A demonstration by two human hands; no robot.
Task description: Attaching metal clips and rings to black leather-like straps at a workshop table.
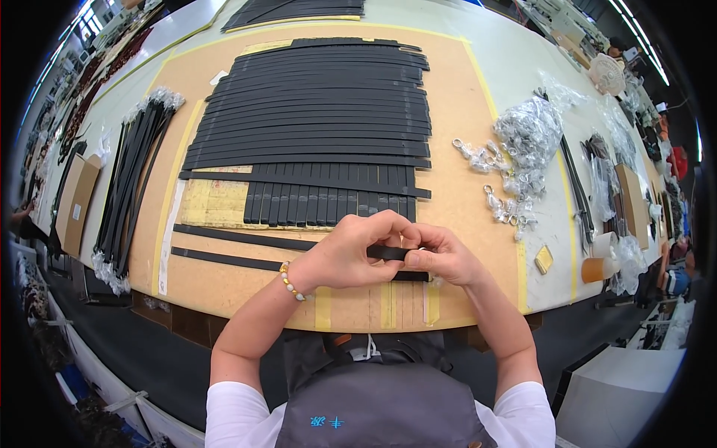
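Close together over the near edge of the table, my left hand [347,252] and my right hand [447,257] both pinch a black strap [388,253]. It curves between the fingers of the two hands; part of it is hidden behind them. Two long black straps, an upper one [246,237] and a lower one [216,257], lie on the board and run under my left hand. Beyond my hands a wide row of black straps [314,104] lies side by side. Between it and my hands, shorter black pieces [299,198] stand in a lengthwise row.
At the left lie a bundle of black straps [138,164] with plastic-wrapped ends and a cardboard box [77,205]. On the right are plastic-wrapped metal clasps [526,131], loose clasps [478,157], a small yellow block [544,260] and an amber container [597,269]. Yellow tape [482,75] borders the board.
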